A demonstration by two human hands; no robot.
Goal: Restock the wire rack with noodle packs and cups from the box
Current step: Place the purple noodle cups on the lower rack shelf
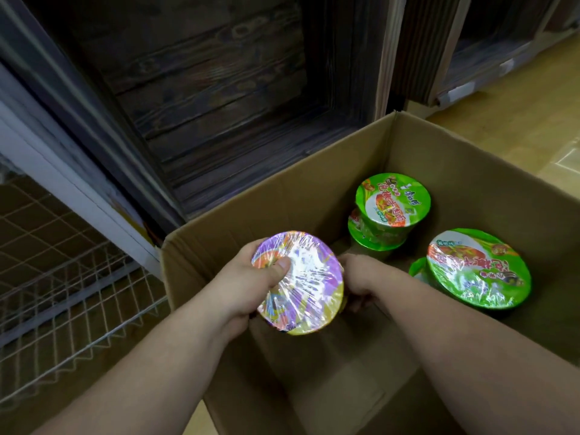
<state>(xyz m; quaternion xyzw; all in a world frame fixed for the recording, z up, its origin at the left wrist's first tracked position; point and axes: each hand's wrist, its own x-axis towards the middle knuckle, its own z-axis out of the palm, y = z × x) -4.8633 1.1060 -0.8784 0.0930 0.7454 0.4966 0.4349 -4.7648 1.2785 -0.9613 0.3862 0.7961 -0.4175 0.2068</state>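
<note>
Now my left hand point(251, 277) and right hand point(361, 279) curl their fingers point(281, 265) around the purple-lidded, film-wrapped noodle cup point(298, 282) over the brown cardboard box point(251, 208); I reckon the slick film could slip.

Dark wood panelling point(201, 89) meets light wooden floor point(518, 120).

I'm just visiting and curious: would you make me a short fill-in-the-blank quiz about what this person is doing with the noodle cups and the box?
1. The cup held in both hands has a lid that is mostly ____.
2. The cups left in the cardboard box have ____ lids.
3. The left hand presses its ____ on the held cup's lid.
4. The white wire rack stands on the ____ side of the box.

Missing words: purple; green; thumb; left
</note>
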